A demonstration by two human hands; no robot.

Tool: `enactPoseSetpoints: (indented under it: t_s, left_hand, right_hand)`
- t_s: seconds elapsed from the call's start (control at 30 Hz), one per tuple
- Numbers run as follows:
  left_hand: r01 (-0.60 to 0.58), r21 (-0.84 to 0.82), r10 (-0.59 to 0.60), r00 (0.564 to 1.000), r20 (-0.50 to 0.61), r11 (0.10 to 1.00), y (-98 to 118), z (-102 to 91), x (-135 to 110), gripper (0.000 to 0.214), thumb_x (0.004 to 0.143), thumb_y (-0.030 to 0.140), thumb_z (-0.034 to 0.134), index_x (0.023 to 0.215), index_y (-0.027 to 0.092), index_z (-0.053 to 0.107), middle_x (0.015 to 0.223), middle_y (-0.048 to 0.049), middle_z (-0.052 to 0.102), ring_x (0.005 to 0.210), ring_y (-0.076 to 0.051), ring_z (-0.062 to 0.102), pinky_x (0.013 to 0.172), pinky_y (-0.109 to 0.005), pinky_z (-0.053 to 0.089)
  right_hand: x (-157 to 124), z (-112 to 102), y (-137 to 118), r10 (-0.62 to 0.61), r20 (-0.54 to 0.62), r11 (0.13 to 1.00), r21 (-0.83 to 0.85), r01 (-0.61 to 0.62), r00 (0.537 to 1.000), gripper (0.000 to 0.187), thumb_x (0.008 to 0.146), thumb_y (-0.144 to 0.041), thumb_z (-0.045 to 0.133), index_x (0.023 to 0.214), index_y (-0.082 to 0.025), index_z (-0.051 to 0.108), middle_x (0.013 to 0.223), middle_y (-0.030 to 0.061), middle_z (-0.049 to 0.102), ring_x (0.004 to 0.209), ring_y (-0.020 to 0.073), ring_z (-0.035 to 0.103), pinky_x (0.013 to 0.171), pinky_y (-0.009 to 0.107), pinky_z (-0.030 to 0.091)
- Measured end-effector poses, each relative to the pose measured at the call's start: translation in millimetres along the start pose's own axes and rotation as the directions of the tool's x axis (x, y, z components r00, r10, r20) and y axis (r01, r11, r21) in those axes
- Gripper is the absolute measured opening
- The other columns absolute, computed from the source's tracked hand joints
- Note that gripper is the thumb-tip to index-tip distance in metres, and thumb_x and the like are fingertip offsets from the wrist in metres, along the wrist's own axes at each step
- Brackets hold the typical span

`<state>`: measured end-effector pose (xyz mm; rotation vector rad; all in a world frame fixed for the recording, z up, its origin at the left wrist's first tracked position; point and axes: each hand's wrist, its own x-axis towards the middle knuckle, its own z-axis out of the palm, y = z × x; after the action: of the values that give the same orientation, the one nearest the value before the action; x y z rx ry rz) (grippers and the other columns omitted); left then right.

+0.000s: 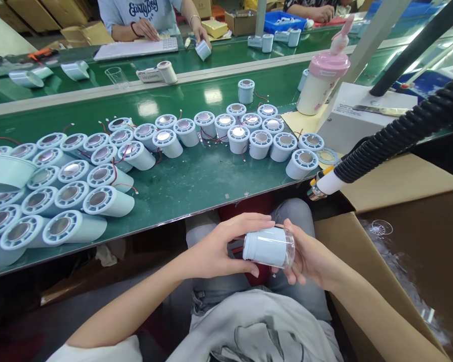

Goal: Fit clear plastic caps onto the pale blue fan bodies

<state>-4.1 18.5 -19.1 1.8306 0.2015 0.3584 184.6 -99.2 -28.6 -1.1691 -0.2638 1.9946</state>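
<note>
Both my hands hold one pale blue cylinder part (pixel 267 246) with a clear plastic cap on its right end, over my lap below the bench edge. My left hand (pixel 222 246) wraps its left end, fingers curled above and under it. My right hand (pixel 305 256) cups the capped right end. On the green bench (pixel 181 186) lie several more pale blue cylinders (pixel 98 201) with metal-centred faces and thin red wires, some lying on their sides at the left, others standing upright (pixel 260 143) at the middle.
A black ribbed hose with a white and yellow nozzle (pixel 324 183) hangs at the bench's right edge. An open cardboard box (pixel 400 241) holding clear caps stands at my right. A pink-lidded bottle (pixel 322 80) stands behind. Other people's hands (pixel 145 27) work across a second belt.
</note>
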Motion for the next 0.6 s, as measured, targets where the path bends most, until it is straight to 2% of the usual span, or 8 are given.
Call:
enactPoseSetpoints:
  t_s: [0.2,0.3,0.37,0.43,0.5,0.53,0.57,0.6]
  left_hand:
    - [0.199,-0.125,-0.204,0.979,-0.028,0.972,10.9,7.1,-0.8,0.058,0.078,0.028,0.077,0.131,0.025,0.053,0.131,-0.0111,0.056,0.119,-0.026,0.057,0.093,-0.036,0.055]
    - [0.285,-0.213,-0.297,0.955,-0.025,0.934,15.6,8.8,-1.2,0.058,0.08,0.029,0.074,0.132,0.022,0.05,0.128,-0.0109,0.056,0.11,-0.023,0.061,0.09,-0.034,0.056]
    - [0.318,-0.258,-0.336,0.942,-0.028,0.912,17.3,9.3,-1.5,0.059,0.08,0.031,0.074,0.132,0.022,0.049,0.128,-0.0108,0.056,0.109,-0.023,0.061,0.089,-0.034,0.056]
    - [0.342,-0.279,-0.364,0.931,-0.03,0.897,17.7,9.8,-1.6,0.059,0.08,0.034,0.074,0.133,0.023,0.049,0.126,-0.0106,0.057,0.107,-0.023,0.061,0.086,-0.033,0.056]
    - [0.361,-0.295,-0.383,0.924,-0.018,0.885,16.9,10.4,-1.4,0.061,0.081,0.039,0.073,0.134,0.023,0.048,0.124,-0.0105,0.058,0.102,-0.022,0.062,0.083,-0.033,0.056]
    - [0.369,-0.301,-0.389,0.921,-0.007,0.88,16.3,10.4,-1.2,0.062,0.081,0.041,0.073,0.135,0.023,0.048,0.123,-0.0103,0.058,0.099,-0.022,0.063,0.082,-0.033,0.056]
    - [0.374,-0.303,-0.39,0.921,0.007,0.876,15.8,10.2,-1.0,0.064,0.081,0.043,0.073,0.136,0.023,0.047,0.121,-0.0101,0.059,0.097,-0.022,0.063,0.081,-0.033,0.056]
    - [0.376,-0.301,-0.388,0.921,0.022,0.876,15.5,9.6,-0.8,0.067,0.08,0.044,0.073,0.138,0.024,0.046,0.121,-0.01,0.06,0.097,-0.022,0.063,0.082,-0.033,0.056]
  right_hand:
    - [0.8,-5.8,5.9,0.06,0.05,0.997,-0.057,-0.058,0.997,0.076,0.1,-0.063,0.01,0.094,-0.009,0.063,0.058,0.0075,0.067,0.034,0.008,0.056,0.028,0.01,0.036]
    - [-2.5,-14.2,14.0,-0.246,0.075,0.941,-0.219,0.257,0.966,0.072,0.089,-0.078,0.033,0.111,-0.014,0.057,0.078,0.0097,0.071,0.055,0.0144,0.067,0.04,0.016,0.048]
    - [-6.7,-20.0,18.0,-0.521,0.094,0.757,-0.409,0.51,0.848,0.071,0.083,-0.074,0.056,0.13,-0.021,0.048,0.121,0.0152,0.065,0.09,0.0222,0.07,0.068,0.029,0.06]
    - [-10.7,-24.8,19.8,-0.711,0.21,0.436,-0.617,0.655,0.671,0.075,0.082,-0.053,0.073,0.144,-0.034,0.036,0.154,0.0109,0.037,0.124,0.0278,0.055,0.099,0.041,0.052]
    - [-13.1,-27.8,19.9,-0.76,0.397,0.088,-0.721,0.687,0.515,0.072,0.086,-0.026,0.074,0.145,-0.042,0.036,0.159,0.0034,0.03,0.137,0.0277,0.043,0.111,0.046,0.042]
    - [-13.7,-28.4,19.6,-0.759,0.458,-0.028,-0.732,0.681,0.462,0.068,0.088,-0.015,0.07,0.142,-0.044,0.041,0.156,0.002,0.036,0.137,0.0268,0.044,0.111,0.046,0.042]
    - [-14.0,-28.2,19.3,-0.759,0.48,-0.075,-0.735,0.673,0.44,0.064,0.088,-0.01,0.067,0.139,-0.043,0.047,0.152,0.002,0.043,0.135,0.0263,0.046,0.11,0.045,0.043]
    - [-14.2,-27.5,19.1,-0.766,0.453,-0.038,-0.739,0.672,0.455,0.061,0.088,-0.01,0.067,0.137,-0.042,0.05,0.148,0.0026,0.048,0.133,0.0261,0.049,0.108,0.043,0.046]
